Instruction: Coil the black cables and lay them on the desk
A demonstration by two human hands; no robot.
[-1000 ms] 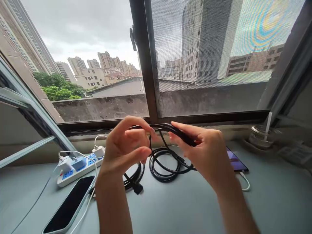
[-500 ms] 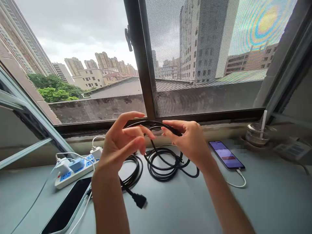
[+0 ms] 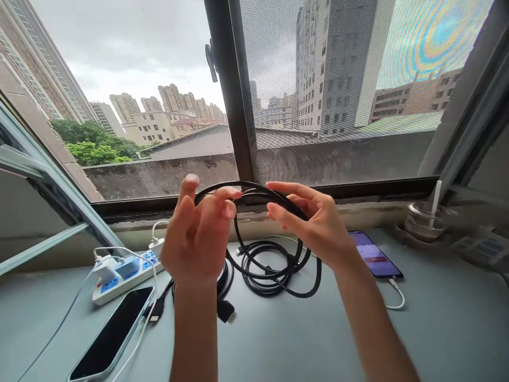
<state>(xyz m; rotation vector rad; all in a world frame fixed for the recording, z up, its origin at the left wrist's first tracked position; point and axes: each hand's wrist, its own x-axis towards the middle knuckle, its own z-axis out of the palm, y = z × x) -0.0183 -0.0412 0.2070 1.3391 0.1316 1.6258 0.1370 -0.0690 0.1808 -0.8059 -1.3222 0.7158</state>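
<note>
My right hand (image 3: pixel 314 220) is closed around the side of a looped black cable (image 3: pixel 248 185), thumb in front and fingers behind it. My left hand (image 3: pixel 201 233) is at the loop's upper left, its fingers bent, with the cable running between and behind them near the fingertips. The raised loop hangs above the desk. Below it lies a coiled black cable (image 3: pixel 264 291) on the desk. Another dark coil (image 3: pixel 227 284) is mostly hidden by my left wrist. Beside that wrist shows a black HDMI-like plug (image 3: pixel 226 311); which cable it belongs to is hidden.
On the left are a white power strip (image 3: pixel 119 284) with chargers, a dark-screened phone (image 3: pixel 113 334) and a black plug (image 3: pixel 156 312). A lit phone (image 3: pixel 376 254) with a white charging lead lies right, near a lidded cup with straw (image 3: pixel 423 223). A window frame (image 3: pixel 242 132) rises behind.
My left hand has turned and its fingers have moved up along the cable. The held loop has risen and opened wider. My right hand keeps its grip, shifted slightly right.
</note>
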